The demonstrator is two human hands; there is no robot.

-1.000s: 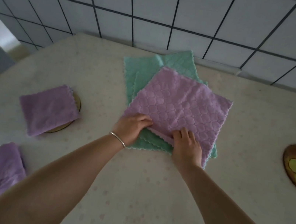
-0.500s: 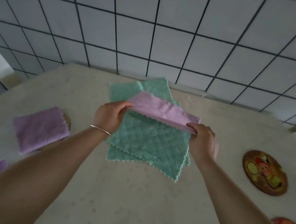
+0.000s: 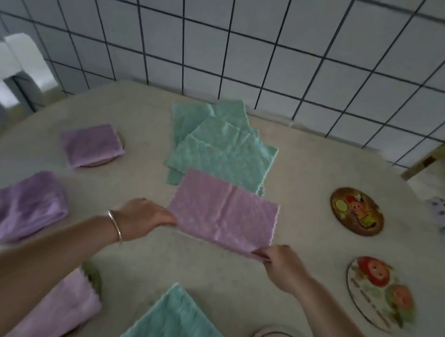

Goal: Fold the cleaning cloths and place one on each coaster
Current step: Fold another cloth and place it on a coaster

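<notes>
Fingers (image 3: 169,219) of the left hand (image 3: 140,218) and right hand (image 3: 284,267) are pinching the pink cloth (image 3: 224,213)'s near corners; it is lying half-folded on the worktop (image 3: 199,272), overlapping the green cloths (image 3: 224,151). Three bare coasters (image 3: 356,211) are lying to its right.

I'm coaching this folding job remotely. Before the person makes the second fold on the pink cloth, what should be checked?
1. Left hand has a grip on the pink cloth at its near left corner: ok.
2. Right hand pinches the near right corner: ok.
3. First fold done, cloth lies as a half rectangle: ok.
4. Edges aligned: cannot tell, blurred.
5. Free coaster to the right for placing: ok.
6. Cloth clear of the green stack: not ok, far edge overlaps it.
</notes>
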